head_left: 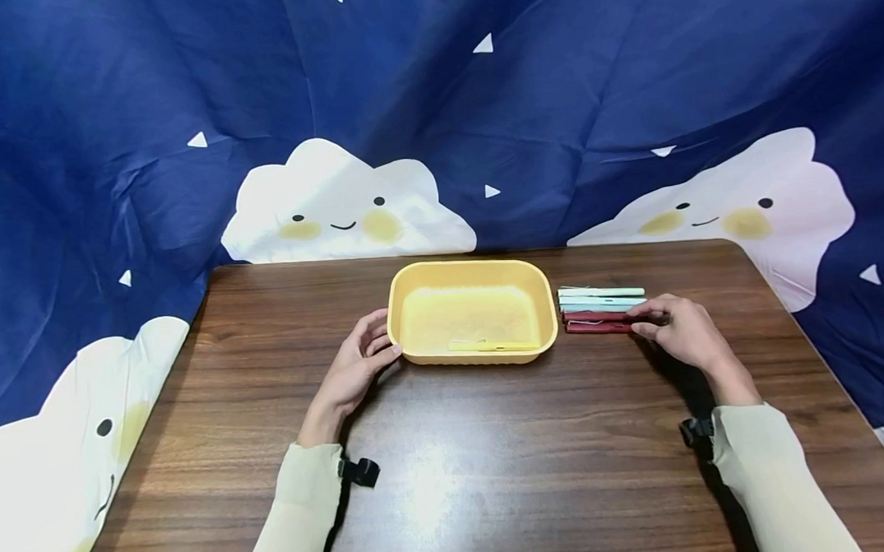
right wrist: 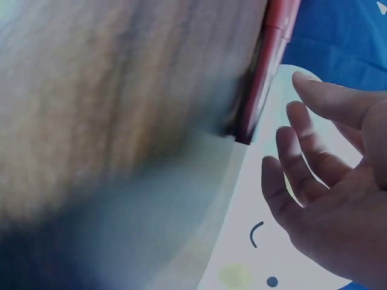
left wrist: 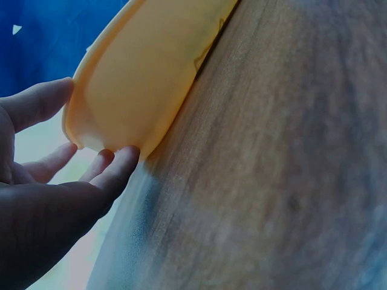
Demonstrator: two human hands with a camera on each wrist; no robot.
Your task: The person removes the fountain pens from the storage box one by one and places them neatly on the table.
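Observation:
My left hand (head_left: 353, 366) is at the left end of a yellow plastic tray (head_left: 471, 266), its spread fingertips resting against the outer wall, as the left wrist view also shows. Inside the tray, along its near wall, lies a yellow pen (head_left: 493, 346) with a wire clip. To the tray's right several capped pens lie side by side: a pale green pen (head_left: 616, 292), light blue ones and, nearest me, a red pen (head_left: 596, 328) beside a dark red one. Over the right ends of the red pens is my right hand (head_left: 681, 331). In the right wrist view its fingers are loosely bent and apart, holding nothing.
All of this is on a brown wooden table (head_left: 531, 453). Behind it hangs a blue curtain (head_left: 538, 99) with smiling white clouds, reaching round both sides. Each wrist wears a small black strap below a pale sleeve.

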